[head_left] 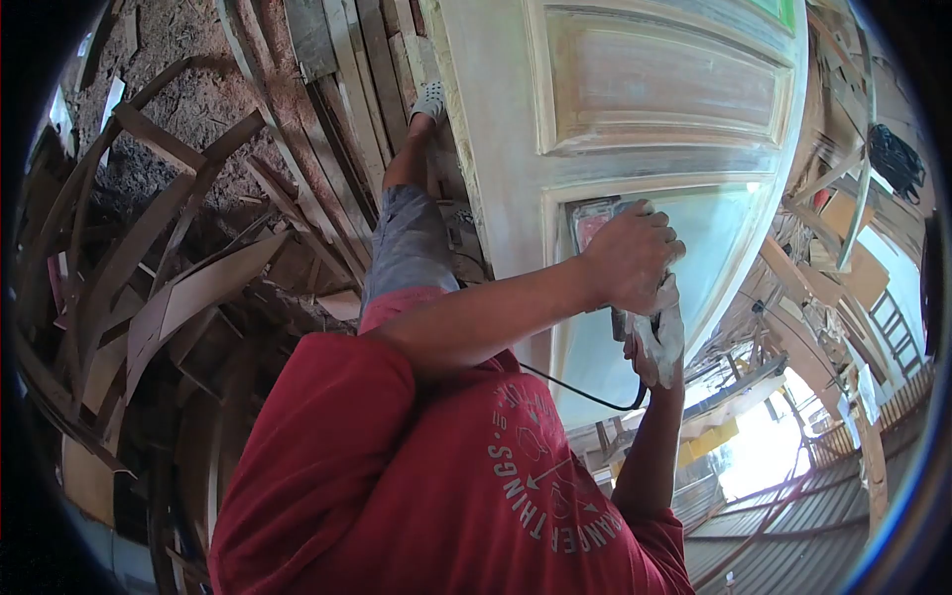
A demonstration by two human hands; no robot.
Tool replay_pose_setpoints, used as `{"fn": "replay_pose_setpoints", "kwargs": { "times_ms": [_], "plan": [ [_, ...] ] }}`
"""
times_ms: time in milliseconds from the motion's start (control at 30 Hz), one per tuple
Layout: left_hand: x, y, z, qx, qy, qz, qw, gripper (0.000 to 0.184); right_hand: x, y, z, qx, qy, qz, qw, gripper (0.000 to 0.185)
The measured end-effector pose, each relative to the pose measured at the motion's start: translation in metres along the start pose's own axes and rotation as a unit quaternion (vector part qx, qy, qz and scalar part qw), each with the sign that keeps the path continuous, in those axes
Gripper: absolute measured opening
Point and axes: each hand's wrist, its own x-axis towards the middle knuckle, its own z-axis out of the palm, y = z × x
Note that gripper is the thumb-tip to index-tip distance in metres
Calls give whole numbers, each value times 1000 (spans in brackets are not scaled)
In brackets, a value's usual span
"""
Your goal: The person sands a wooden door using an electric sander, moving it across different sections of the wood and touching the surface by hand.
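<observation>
A pale panelled wooden door [506, 208] lies beneath a power sander [592, 216] with a reddish top and a dark base. Across the top of the sander, the fingers of my left hand [635, 258] are curled, closed on its body. Behind it, my right hand [645, 362] is wrapped around the rear end of the sander. Whitish material [666, 332] covers much of that hand; I cannot tell whether it is a glove or a cloth. A black cord [585, 399] trails from the rear of the tool past my red shirt. The sander's underside is hidden.
Scrap boards and curved wood strips [188, 297] are heaped at the left. Long planks [347, 89] run beside the door near my foot [428, 102]. More timber and a black bag [895, 162] are at the right. Corrugated sheeting [783, 540] shows at lower right.
</observation>
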Motion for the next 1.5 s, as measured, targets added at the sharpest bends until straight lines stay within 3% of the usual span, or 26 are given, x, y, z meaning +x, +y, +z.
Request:
{"fn": "replay_pose_setpoints", "kwargs": {
  "times_ms": [533,633,833,900,933,1000,1100,1167,1500],
  "plan": [
    [-7,0,4,-1,21,14,1000,42,-2,2,6,25,-6,-2,1000,27],
    [-8,-1,3,-6,18,21,1000,43,-5,10,13,8,-2,-40,999,28],
    [5,-1,17,-11,19,36,999,41,3,9,-1,-18,19,-42,999,36],
    [14,-2,25,-10,24,44,999,41,7,1,-7,-42,30,-50,997,44],
    [19,-3,28,-6,18,45,999,41,12,7,-14,-38,22,-55,998,59],
    [27,-1,33,-7,9,40,999,40,19,17,-27,-26,22,-57,998,59],
    [41,3,44,-15,2,25,1000,40,23,13,-44,-11,39,-40,998,28],
    [53,5,52,-13,-2,20,1000,41,27,13,-55,-9,50,-47,998,26],
    [84,13,70,-2,-17,7,1000,35,40,11,-87,14,45,-31,998,46]
  ]
}}
